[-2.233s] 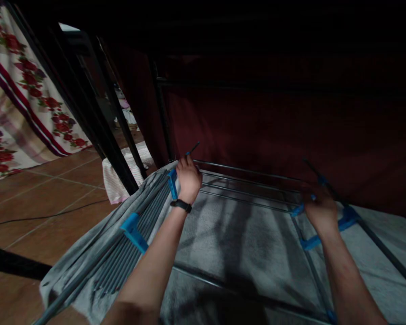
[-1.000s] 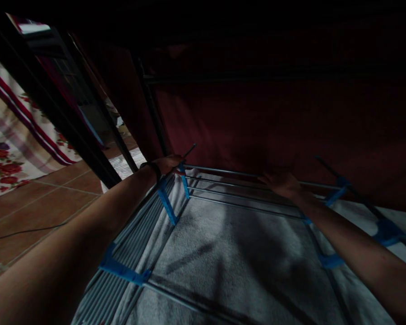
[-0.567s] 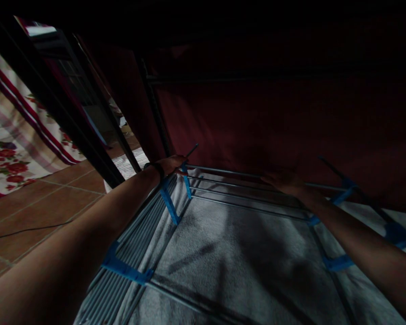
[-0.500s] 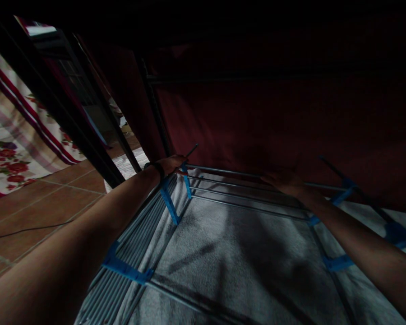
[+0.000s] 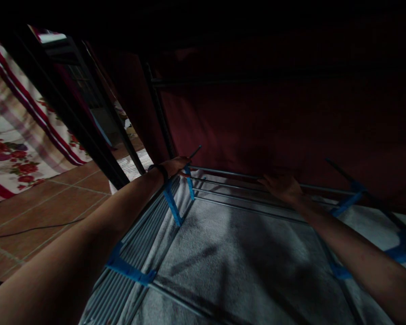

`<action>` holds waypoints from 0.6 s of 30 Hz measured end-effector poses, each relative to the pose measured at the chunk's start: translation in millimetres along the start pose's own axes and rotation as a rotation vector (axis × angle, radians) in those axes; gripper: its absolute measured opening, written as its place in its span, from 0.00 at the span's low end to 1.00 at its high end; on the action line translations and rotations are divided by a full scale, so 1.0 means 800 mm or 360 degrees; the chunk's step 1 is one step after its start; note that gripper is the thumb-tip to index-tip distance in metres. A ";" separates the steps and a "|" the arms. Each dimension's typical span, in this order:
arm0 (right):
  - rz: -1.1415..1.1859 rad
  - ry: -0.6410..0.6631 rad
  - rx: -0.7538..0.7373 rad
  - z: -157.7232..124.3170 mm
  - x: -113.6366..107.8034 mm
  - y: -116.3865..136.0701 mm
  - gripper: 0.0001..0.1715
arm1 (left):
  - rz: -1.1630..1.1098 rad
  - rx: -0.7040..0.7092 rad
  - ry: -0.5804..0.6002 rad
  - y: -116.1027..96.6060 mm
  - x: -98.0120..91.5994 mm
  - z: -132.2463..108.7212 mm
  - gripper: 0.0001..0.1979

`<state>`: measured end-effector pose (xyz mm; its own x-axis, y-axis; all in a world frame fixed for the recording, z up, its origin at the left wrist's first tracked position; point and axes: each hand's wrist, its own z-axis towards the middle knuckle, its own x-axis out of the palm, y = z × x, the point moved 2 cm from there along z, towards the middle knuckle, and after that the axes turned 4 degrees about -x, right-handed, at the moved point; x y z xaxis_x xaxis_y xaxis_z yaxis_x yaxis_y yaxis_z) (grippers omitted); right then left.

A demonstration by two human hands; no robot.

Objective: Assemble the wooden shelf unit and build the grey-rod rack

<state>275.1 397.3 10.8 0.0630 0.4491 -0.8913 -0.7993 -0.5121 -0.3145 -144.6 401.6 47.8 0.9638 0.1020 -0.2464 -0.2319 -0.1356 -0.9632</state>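
A partly built rack of grey metal rods and blue plastic brackets lies on a grey cloth (image 5: 213,243). My left hand (image 5: 176,167), with a dark band at the wrist, is closed around the far-left blue bracket (image 5: 189,183), where a thin rod sticks up past the fingers. On the topmost long metal rod (image 5: 226,171), my right hand (image 5: 282,186) is closed; its fingertips point left. Several parallel rods run below that one. My right forearm hides part of the right-hand frame, whose blue bracket (image 5: 348,204) shows beyond it.
Several loose metal rods (image 5: 138,243) lie bundled under my left forearm. Another blue bracket (image 5: 131,271) holds a near rod. Dark metal posts (image 5: 98,149) stand at left, beside a tiled floor (image 5: 50,212) with a cable. A dark red cloth (image 5: 257,122) hangs behind.
The view has shifted slightly. My right hand has moved a little left along the top rod, and the forearm now covers a lower right bracket. My left hand stays at its bracket.
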 end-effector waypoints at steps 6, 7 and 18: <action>0.0057 0.0024 -0.0067 0.000 -0.005 0.003 0.31 | -0.0038 -0.0142 0.0000 -0.005 0.005 -0.008 0.12; 0.0096 0.0024 -0.0063 0.000 -0.006 0.003 0.30 | -0.0034 -0.0156 -0.0001 -0.006 0.006 -0.009 0.11; 0.0538 0.0196 -0.0036 0.023 0.008 -0.016 0.26 | 0.0030 -0.0117 0.0018 -0.015 0.013 -0.018 0.14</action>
<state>274.5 420.0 15.4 -0.1301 0.1604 -0.9784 -0.7739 -0.6333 -0.0009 -129.8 389.9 58.0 0.9609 0.0878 -0.2627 -0.2401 -0.2092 -0.9479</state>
